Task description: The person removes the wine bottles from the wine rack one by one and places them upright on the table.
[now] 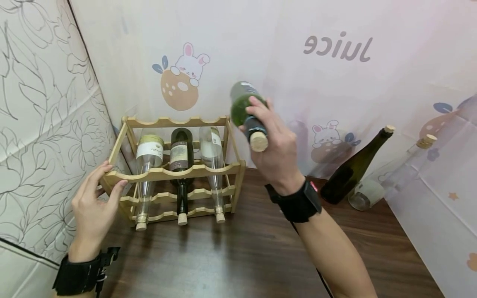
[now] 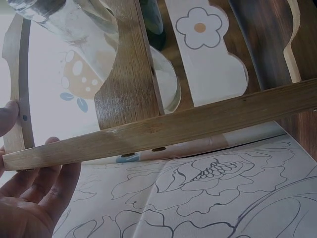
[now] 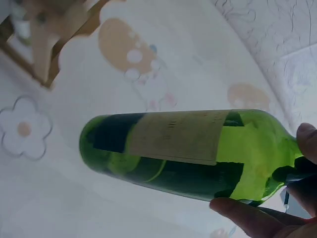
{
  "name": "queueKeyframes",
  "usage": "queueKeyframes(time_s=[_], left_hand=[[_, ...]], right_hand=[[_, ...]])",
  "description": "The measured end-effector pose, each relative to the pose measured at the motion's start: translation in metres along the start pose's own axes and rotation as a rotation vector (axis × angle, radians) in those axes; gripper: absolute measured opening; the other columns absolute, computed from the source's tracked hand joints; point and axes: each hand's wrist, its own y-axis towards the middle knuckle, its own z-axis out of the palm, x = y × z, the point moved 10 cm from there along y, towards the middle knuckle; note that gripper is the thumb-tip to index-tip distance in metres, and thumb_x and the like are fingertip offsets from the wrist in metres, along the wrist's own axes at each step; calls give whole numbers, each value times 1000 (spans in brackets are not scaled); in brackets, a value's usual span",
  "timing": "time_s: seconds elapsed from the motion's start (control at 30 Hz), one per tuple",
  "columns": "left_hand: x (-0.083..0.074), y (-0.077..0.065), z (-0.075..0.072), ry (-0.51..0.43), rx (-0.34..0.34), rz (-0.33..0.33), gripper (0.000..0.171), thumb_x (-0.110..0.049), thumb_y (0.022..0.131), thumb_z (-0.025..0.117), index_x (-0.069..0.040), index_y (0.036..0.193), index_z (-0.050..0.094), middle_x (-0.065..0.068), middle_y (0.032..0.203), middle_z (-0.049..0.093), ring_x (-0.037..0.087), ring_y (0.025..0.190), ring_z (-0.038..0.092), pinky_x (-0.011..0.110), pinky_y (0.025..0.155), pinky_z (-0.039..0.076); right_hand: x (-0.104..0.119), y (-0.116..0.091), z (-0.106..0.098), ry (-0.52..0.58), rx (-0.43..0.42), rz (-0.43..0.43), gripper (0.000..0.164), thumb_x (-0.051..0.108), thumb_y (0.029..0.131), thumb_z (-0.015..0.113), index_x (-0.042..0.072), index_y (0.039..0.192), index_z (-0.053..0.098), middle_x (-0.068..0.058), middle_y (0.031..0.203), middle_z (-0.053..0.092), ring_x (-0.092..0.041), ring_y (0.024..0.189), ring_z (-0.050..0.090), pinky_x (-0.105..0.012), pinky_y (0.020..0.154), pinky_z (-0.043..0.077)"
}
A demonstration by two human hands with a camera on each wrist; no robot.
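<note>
Green bottle (image 1: 242,108), on my head view, is right of the wooden rack (image 1: 197,170), neck gripped by the right hand (image 1: 275,147). Left wrist: I see the left hand (image 2: 39,196) holding the rack's corner. Right wrist: the bottle's body extends beyond thumb and fingers.

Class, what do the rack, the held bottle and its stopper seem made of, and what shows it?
Rack: probably wood, satin, with visible grain.
Held bottle: seemingly glass, glossy, green and translucent.
Stopper: likely cork, matt, tan and mottled.
</note>
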Motion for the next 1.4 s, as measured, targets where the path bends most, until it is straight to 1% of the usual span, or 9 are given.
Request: queueKeyframes(time_s=[0.17, 0.37, 0.47, 0.57, 0.7, 0.8, 1.03, 1.23, 1.4], left_hand=[[0, 0, -2, -6, -8, 2, 53, 5, 79, 88, 5, 129, 70, 24, 134, 71, -14, 124, 58, -6, 90, 47], [3, -2, -2, -7, -9, -16, 54, 8, 77, 88, 5, 129, 70, 24, 134, 71, -14, 123, 59, -6, 90, 48], [4, -3, -3, -7, -11, -22, 55, 8, 77, 88, 5, 129, 71, 23, 135, 71, -13, 123, 59, -6, 90, 48], [4, -3, -2, -9, -6, -26, 55, 8, 77, 88, 5, 129, 70, 23, 136, 70, -13, 124, 59, -6, 90, 48], [4, -2, -1, -10, 0, -34, 55, 8, 78, 87, 5, 130, 70, 23, 137, 70, -12, 123, 59, -6, 89, 48], [3, -2, 0, -8, 5, -35, 55, 9, 78, 86, 5, 130, 70, 22, 137, 70, -13, 123, 59, -6, 89, 48], [4, 0, 2, -15, 2, -33, 55, 13, 77, 86, 7, 129, 69, 23, 137, 70, -13, 122, 59, -5, 90, 49], [5, 0, 2, -9, 8, -41, 55, 13, 77, 86, 6, 130, 69, 23, 137, 70, -13, 121, 59, -6, 89, 48], [5, -1, 3, -8, 12, -46, 55, 12, 78, 86, 6, 130, 69, 23, 137, 70, -13, 121, 59, -5, 89, 48]], right_hand=[[-33, -12, -26, -89, 25, 150, 33, 6, 94, 79, -9, 120, 67, -26, 133, 71, -42, 126, 68, -45, 124, 48], [-67, -31, -49, -254, 160, 321, 44, 20, 100, 75, -5, 134, 65, -23, 138, 70, -40, 122, 71, -52, 104, 62], [-85, -41, -61, -290, 196, 415, 49, 24, 101, 73, -2, 141, 62, -23, 135, 71, -41, 119, 70, -53, 101, 62], [-102, -50, -74, -324, 235, 506, 48, 26, 105, 68, 1, 145, 60, -27, 133, 70, -44, 108, 71, -50, 91, 61], [-129, -59, -90, -347, 273, 630, 41, 26, 104, 70, -2, 133, 66, -31, 127, 71, -52, 108, 69, -61, 93, 60], [-150, -68, -99, -369, 314, 721, 37, 25, 102, 72, -6, 123, 68, -34, 120, 72, -55, 116, 66, -68, 102, 57], [-199, -102, -106, -410, 476, 916, 49, 34, 106, 63, -8, 131, 62, -38, 136, 62, -60, 130, 51, -69, 103, 49], [-229, -127, -108, -445, 559, 1022, 52, 42, 105, 61, -7, 122, 62, -38, 126, 66, -56, 115, 60, -61, 83, 55], [-247, -145, -109, -447, 604, 1090, 52, 44, 105, 61, -7, 116, 61, -33, 111, 68, -46, 99, 63, -44, 67, 51]])
